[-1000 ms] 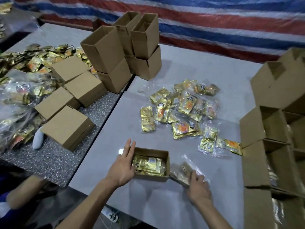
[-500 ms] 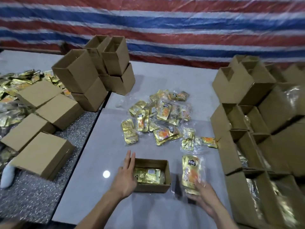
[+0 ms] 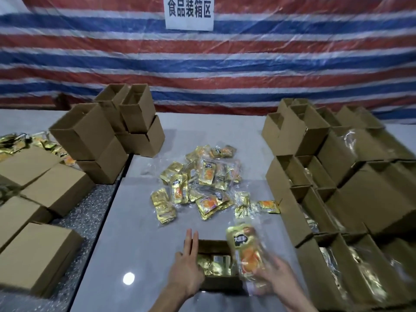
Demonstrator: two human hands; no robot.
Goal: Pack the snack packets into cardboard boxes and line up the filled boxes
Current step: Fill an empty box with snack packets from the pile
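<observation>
— Any writing?
— On the held packet point(image 3: 246, 255), a black label point(image 3: 242, 239) with white characters, too blurred to read; on the wall sign point(image 3: 189, 13), "食品装箱区".
— Packet's look?
— Gold foil, orange picture, tilted above the open box point(image 3: 221, 284) near the table point(image 3: 135, 221) edge.
— Hands?
— Packet's lower end gripped in the right hand point(image 3: 278, 279); left hand point(image 3: 188, 273) flat, fingers straight, against the box's left wall.

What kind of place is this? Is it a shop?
Most likely a small food-packing workshop. A sign on the striped tarp reads "food boxing area", cardboard boxes stand stacked on the table, and snack packets lie heaped in the middle.
</observation>
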